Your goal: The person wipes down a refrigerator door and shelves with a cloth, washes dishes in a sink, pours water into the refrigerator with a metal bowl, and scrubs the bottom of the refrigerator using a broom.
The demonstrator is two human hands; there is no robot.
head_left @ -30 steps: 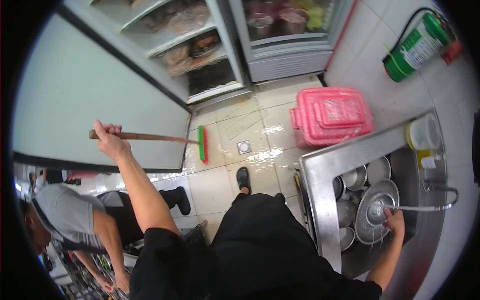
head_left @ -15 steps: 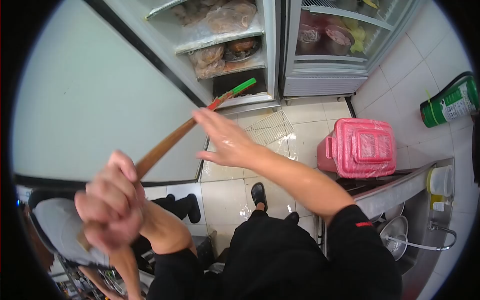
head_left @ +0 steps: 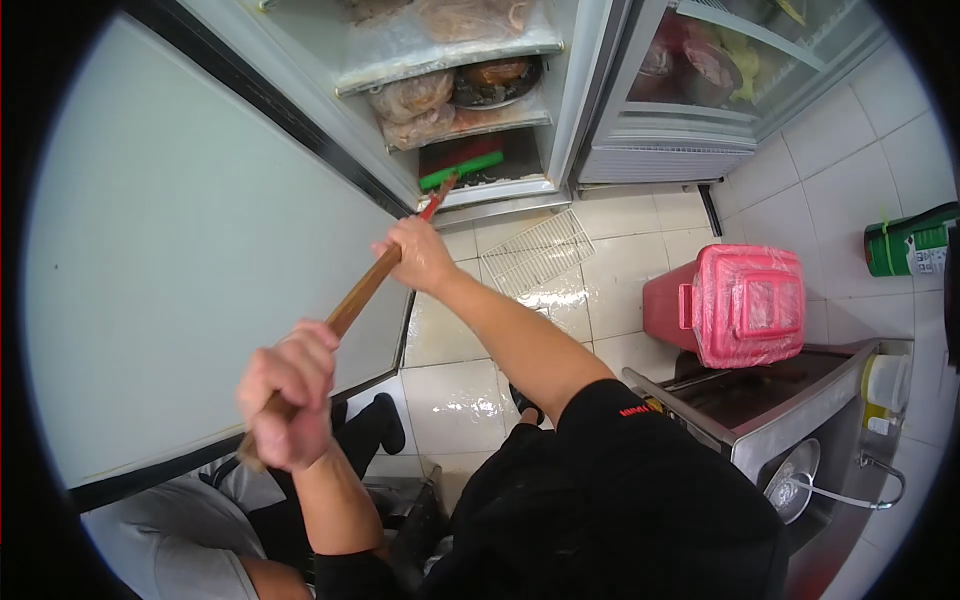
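My left hand (head_left: pixel 290 392) is closed around the lower end of a long wooden handle. Farther up, my right hand (head_left: pixel 418 255) grips the same shaft. It belongs to a squeegee (head_left: pixel 362 292) with a red socket and a narrow green head (head_left: pixel 462 170). That head is inside the bottom compartment of an open upright fridge (head_left: pixel 555 195), near its front lip. Above it, wire shelves carry bagged meat (head_left: pixel 412 100) and a dark bowl (head_left: pixel 497 82) with food in it.
A white wire rack (head_left: pixel 537 252) lies on the wet tiled floor (head_left: pixel 455 400). To the right stand a red lidded bin (head_left: pixel 752 305) and a steel sink (head_left: pixel 745 455). The fridge's wide door (head_left: pixel 200 240) fills the left. A person in grey (head_left: pixel 175 535) is at lower left.
My right hand, open beside the shaft before, has closed on it. The green head has turned crosswise and lies deeper in the bottom compartment. My left hand has moved right and slightly up.
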